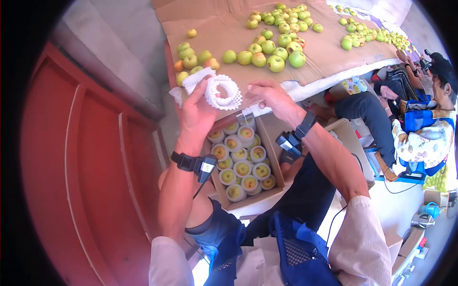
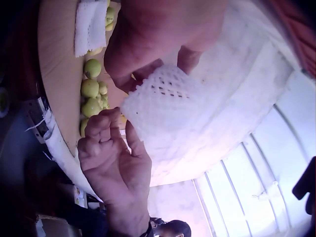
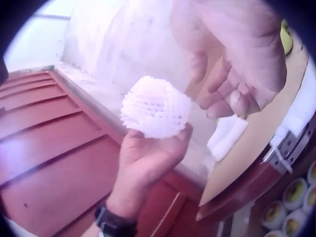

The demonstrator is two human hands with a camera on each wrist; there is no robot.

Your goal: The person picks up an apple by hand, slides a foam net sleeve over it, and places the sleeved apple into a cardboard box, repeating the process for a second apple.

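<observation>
My left hand [image 1: 198, 112] holds a white foam fruit net [image 1: 224, 93], its thumb and fingers around the mesh. The net's toothed rim forms a ring facing me in the head view, and in the right wrist view the mesh [image 3: 155, 106] bulges out above the fingers. Just to the right is my right hand [image 1: 281, 102], fingers loosely bent and holding nothing. More white foam nets [image 1: 194, 82] lie flattened behind my left hand. Below both hands, a cardboard box [image 1: 277, 164] holds rows of apples [image 1: 242, 168] in foam nets.
Loose green apples [image 1: 275, 63] are spread over a cardboard-covered table [image 1: 205, 28]. A red panelled surface [image 1: 95, 167] stands close on my left. Another person [image 1: 424, 124] sits to the right, near another box of wrapped apples [image 1: 353, 86].
</observation>
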